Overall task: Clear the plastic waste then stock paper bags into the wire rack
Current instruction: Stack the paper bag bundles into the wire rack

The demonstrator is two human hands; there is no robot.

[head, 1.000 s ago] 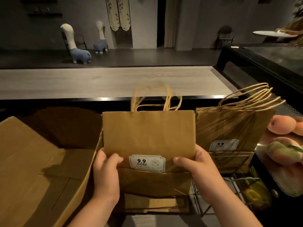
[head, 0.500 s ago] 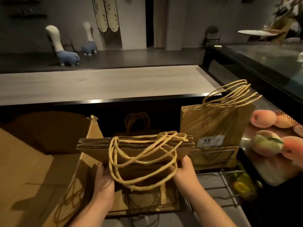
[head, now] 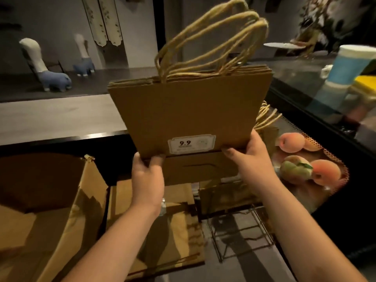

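Two hands held a stack of flat paper bags [head: 189, 112] upright in the air above the dark surface [head: 240, 267], twine handles [head: 205, 43] pointing up and a white label [head: 191, 143] reading 9.9 facing the camera. A large open cardboard box [head: 61, 216] stood at the lower left, with more flat brown bags [head: 179, 237] lying just beside it. The wire rack [head: 240, 235] stood below the right forearm, some bags already in it behind the held stack. A tray of peaches [head: 305, 165] lay to the right of the rack. The left hand [head: 147, 178] pinched the stack's lower left corner, thumb on the front. The right hand [head: 252, 159] gripped the lower right edge, thumb across the front beside the label.
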